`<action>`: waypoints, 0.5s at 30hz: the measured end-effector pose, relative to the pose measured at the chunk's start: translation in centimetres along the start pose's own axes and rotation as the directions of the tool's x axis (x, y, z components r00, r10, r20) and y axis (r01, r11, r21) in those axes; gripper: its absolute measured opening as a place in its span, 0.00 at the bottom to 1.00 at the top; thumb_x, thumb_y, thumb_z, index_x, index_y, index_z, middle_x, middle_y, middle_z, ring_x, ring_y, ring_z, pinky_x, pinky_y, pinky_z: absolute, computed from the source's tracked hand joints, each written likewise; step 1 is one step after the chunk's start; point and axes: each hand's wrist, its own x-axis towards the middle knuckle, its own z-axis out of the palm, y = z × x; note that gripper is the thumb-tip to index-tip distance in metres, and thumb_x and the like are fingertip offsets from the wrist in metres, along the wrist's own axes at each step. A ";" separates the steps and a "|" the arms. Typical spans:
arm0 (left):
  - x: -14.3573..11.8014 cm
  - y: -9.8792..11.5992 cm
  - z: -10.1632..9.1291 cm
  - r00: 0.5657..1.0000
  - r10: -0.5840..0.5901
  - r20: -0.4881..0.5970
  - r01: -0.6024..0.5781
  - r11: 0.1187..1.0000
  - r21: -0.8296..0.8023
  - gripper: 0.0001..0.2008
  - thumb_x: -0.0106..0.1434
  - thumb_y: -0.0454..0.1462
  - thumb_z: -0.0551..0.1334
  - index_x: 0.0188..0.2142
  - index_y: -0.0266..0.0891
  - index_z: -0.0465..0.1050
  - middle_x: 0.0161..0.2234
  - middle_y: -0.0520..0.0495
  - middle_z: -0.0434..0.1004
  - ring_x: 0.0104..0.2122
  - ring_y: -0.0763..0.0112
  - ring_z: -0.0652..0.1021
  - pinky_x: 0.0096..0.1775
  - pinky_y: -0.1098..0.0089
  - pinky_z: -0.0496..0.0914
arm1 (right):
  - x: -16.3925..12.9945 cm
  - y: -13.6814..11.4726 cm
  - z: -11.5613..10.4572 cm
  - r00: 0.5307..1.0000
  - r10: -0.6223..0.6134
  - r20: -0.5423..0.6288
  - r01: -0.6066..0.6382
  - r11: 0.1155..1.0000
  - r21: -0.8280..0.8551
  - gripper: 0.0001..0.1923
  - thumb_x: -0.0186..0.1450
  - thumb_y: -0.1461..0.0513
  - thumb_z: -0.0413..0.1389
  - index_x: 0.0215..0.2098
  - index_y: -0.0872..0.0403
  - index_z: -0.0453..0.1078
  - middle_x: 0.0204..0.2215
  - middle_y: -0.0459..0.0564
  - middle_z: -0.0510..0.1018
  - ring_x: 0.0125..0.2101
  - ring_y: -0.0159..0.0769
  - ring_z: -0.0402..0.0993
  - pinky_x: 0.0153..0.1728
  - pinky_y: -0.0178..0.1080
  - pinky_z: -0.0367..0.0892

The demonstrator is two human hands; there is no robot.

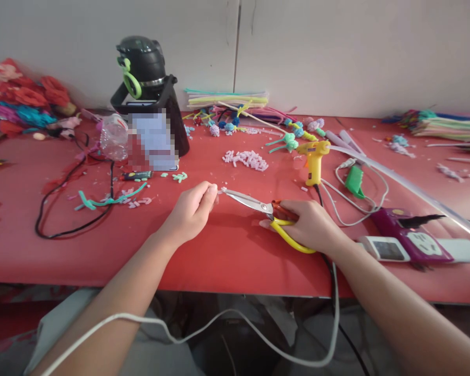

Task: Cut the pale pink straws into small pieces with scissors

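The right hand (311, 225) grips one pair of yellow-handled scissors (267, 213), fingers curled through the loops, at about five o'clock from the table's centre. The scissors' long axis runs from the handles at lower right toward ten o'clock, blades nearly closed, their tips ending right at the left hand's fingertips. The left hand (191, 210) sits at nine o'clock from the blades, fingers pinched narrow on a tiny pale piece (220, 190); what the piece is, I cannot tell, it is too small. So the thing being cut lies between the two hands, touching the blade tips, with the left hand nearer to it.

On the red table (227, 250), at twelve o'clock from the scissors, lies one heap of short pale pink cut bits (246, 159). At one o'clock stands one yellow glue gun (314, 159), nozzle toward the left. At two o'clock lies one green clip (354, 181) among white cable. At three o'clock from the right hand sits one purple power strip (409, 237). One black jug (149, 89) stands at eleven o'clock, and bundles of pipe cleaners (227, 98) lie along the wall behind.
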 end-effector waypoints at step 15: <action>0.1 0.2 0.0 1.000 -0.003 -0.030 0.003 1.000 0.022 0.20 0.74 0.45 0.47 0.27 0.41 0.59 0.22 0.53 0.62 0.24 0.73 0.67 0.30 0.70 0.62 | 0.0 0.2 0.1 1.000 0.008 -0.001 -0.008 1.000 0.012 0.34 0.54 0.35 0.59 0.19 0.51 0.50 0.16 0.41 0.58 0.20 0.28 0.49 0.22 0.35 0.48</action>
